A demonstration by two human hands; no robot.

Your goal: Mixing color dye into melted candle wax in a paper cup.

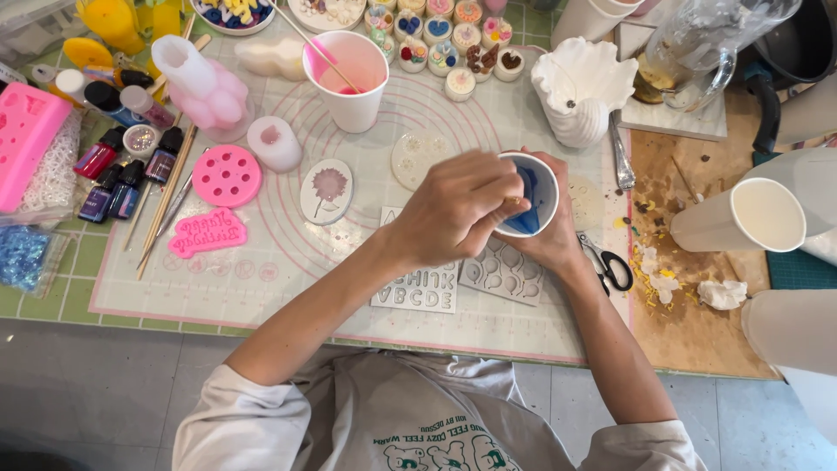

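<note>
My right hand [551, 246] wraps around a small white paper cup [547, 173] with blue liquid in it, holding it tilted over the work mat [288, 262]. Fingers of my left hand [452, 212] are pinched on a thin wooden stick [513, 201] that dips into the cup's blue liquid. Both hands meet at the cup, above a clear mould of small shapes [506, 275] and a clear letter mould [418, 295].
A white cup of pink liquid with a stick [349, 78] stands behind. A round pink mould [227, 174], an oval flower piece [326, 190] and dye bottles [113, 187] lie left. Scissors [610, 266], a white fluted vase [580, 87] and a tipped white cup [750, 218] are right.
</note>
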